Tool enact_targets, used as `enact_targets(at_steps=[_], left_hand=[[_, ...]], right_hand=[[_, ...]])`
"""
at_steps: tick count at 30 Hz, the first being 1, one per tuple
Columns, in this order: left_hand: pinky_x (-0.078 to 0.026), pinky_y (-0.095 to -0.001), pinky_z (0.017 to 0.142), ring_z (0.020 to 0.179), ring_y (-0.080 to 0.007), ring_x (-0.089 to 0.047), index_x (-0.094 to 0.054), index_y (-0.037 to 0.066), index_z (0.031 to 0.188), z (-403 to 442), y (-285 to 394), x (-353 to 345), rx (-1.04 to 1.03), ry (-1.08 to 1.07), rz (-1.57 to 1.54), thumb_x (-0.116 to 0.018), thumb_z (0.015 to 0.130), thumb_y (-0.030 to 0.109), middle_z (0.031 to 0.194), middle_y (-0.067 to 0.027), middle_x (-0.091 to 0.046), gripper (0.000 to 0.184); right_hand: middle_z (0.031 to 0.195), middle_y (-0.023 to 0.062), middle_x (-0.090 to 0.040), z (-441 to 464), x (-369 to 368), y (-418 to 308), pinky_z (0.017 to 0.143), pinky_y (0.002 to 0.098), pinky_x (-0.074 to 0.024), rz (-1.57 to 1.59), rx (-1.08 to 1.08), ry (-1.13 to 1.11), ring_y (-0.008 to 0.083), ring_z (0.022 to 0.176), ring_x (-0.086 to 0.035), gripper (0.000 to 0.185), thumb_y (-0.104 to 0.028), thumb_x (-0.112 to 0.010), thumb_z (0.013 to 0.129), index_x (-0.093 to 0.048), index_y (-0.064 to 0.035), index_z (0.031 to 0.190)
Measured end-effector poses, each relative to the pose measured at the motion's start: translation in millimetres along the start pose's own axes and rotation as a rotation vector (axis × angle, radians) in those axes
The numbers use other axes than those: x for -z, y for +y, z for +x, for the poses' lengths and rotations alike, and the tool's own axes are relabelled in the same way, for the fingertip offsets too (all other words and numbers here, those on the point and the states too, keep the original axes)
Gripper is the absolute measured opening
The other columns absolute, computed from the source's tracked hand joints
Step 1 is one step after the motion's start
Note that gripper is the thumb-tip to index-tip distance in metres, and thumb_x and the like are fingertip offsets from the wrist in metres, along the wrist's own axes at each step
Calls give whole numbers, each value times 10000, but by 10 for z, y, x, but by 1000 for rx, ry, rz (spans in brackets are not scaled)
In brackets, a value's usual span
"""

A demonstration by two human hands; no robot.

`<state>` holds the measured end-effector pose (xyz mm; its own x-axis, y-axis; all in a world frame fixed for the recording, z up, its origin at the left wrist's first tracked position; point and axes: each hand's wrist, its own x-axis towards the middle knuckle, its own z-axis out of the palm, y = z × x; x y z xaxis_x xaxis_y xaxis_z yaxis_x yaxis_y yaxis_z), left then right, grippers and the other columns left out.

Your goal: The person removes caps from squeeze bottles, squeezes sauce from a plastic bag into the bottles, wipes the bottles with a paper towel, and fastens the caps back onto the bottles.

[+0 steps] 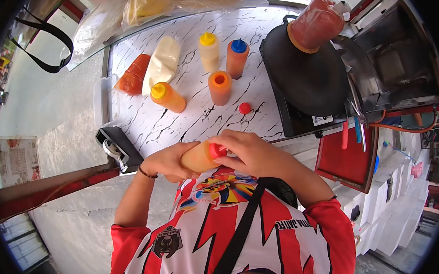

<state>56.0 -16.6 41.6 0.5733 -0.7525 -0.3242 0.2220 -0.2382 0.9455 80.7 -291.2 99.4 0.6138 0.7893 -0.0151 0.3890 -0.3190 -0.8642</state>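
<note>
Tilted in front of my chest is a squeeze bottle (pixel 196 157) of pale orange sauce with a red cap (pixel 217 150). My left hand (pixel 167 163) wraps round its body, while the fingers of my right hand (pixel 245 153) close on the cap. Just beyond, on the marble-patterned table, stands an uncapped squeeze bottle (pixel 220 91) with an orange rim. A small red cap (pixel 245 108) lies beside it. Further bottles stand around: one with a yellow cap (pixel 168 97), a pale one (pixel 209 54), and one with a blue cap (pixel 237 60).
A bag of red sauce (pixel 134 75) and a bag of white sauce (pixel 162 62) lie at the table's far left. On the right, a black pan (pixel 304 76) sits on a stove with a sauce-filled bag (pixel 318 24) on top. A tape dispenser (pixel 119 149) stands at the near left corner.
</note>
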Motion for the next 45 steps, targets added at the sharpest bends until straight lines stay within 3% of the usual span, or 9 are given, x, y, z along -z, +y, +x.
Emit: enact_targets(at_steps=[3,6,12,18,22,29,35,42,45], left_hand=[[-518,-310,938,1018,-135,-607,-509,34,1435,37,-66,-13,69,-49,-108,-804,723,57,1170,-54,-668,771],[-513,-306,953,1045,-132,-593,-502,33,1433,128,-47,-36,67,-81,-64,-814,734,58,1183,-51,-651,766],[-508,-329,972,1043,-155,-629,-558,27,1327,210,-110,-16,-128,-28,-359,-853,781,184,1163,-60,-683,640],[-522,-357,963,1060,-230,-673,-592,16,1253,649,-252,-49,-368,1041,350,-903,784,166,1105,-94,-714,582],[-541,-402,948,1061,-315,-709,-547,4,1278,1055,-376,-57,-270,1327,396,-883,781,92,1144,-161,-714,606],[-540,-408,1024,1191,-350,-679,-428,-27,1413,1360,-517,113,-321,1367,183,-847,802,34,1261,-226,-663,743],[-401,-479,1183,1488,-326,-395,-192,41,1615,900,-55,-319,-469,1463,479,-793,837,7,1580,-222,-386,983],[-421,-467,1122,1426,-315,-440,-149,85,1646,453,-648,162,-309,1509,277,-792,789,28,1591,-196,-365,1073],[-468,-416,1059,1312,-276,-531,-361,44,1512,701,-934,497,-479,1349,79,-817,782,70,1429,-172,-519,861]], right_hand=[[1193,117,-594,-70,126,69,847,428,-562,-176,348,157,340,944,-673,445,-168,-780,901,-595,-77,1296],[1154,104,-596,-154,113,-5,819,420,-567,17,0,19,325,911,-675,434,-104,-763,895,-594,-75,1293],[1127,109,-603,-296,349,172,828,415,-557,-125,268,257,325,924,-673,397,-135,-794,869,-641,-71,1230],[1079,139,-619,-502,154,898,801,435,-548,-242,-184,330,363,908,-674,327,-118,-775,867,-649,-45,1160],[1090,163,-594,-572,-77,1466,811,457,-551,-363,-246,374,382,943,-666,291,-70,-722,877,-651,-38,1158],[1188,207,-561,-528,-246,1838,893,468,-551,-553,-383,402,384,1059,-627,297,-33,-624,909,-647,-9,1205],[1280,183,-553,-573,-233,1784,892,456,-561,-618,-255,525,361,1071,-623,406,-81,-686,892,-634,-31,1292],[1243,148,-578,-605,-159,1265,816,403,-566,-623,-57,538,307,954,-644,422,-72,-731,858,-654,-63,1273],[1198,123,-610,-460,-209,1032,728,368,-558,-549,69,522,251,821,-638,414,-64,-740,846,-671,-78,1254]])
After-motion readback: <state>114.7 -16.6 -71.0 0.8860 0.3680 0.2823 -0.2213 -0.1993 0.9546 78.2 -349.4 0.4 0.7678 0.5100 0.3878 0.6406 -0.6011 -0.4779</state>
